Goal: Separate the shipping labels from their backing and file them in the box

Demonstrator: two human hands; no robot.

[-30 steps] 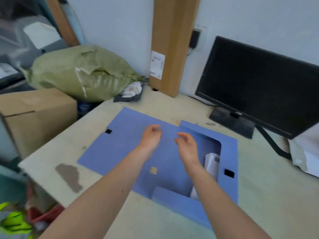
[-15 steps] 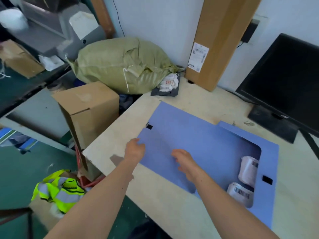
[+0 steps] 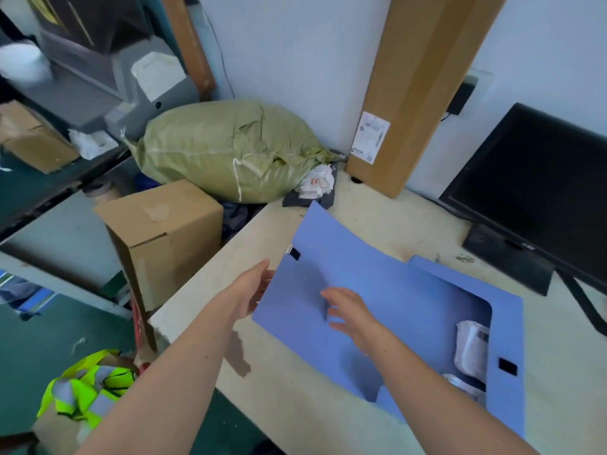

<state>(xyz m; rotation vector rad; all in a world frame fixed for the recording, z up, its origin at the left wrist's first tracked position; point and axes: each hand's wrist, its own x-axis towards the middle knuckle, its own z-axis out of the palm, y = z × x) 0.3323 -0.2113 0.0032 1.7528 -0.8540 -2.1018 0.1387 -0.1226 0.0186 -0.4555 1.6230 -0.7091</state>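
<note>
A blue file box (image 3: 505, 310) lies open on the pale table (image 3: 295, 405), its big lid flap (image 3: 328, 257) spread to the left and lifted off the tabletop at its left edge. Inside the box at the right lie white rolled shipping labels (image 3: 471, 348). My left hand (image 3: 253, 287) is under the flap's left edge, fingers behind it, holding it up. My right hand (image 3: 348, 311) hovers flat over the flap, fingers spread, holding nothing.
A black monitor (image 3: 538, 195) stands at the right rear. A tall cardboard carton (image 3: 410, 93) leans on the wall. A green woven sack (image 3: 226, 152) and a brown box (image 3: 164, 238) sit left of the table. A hi-vis vest (image 3: 88, 389) lies on the floor.
The view has swung left and down. My left hand went from above the flap to its left edge and lifted it; my right hand slid left across the flap.
</note>
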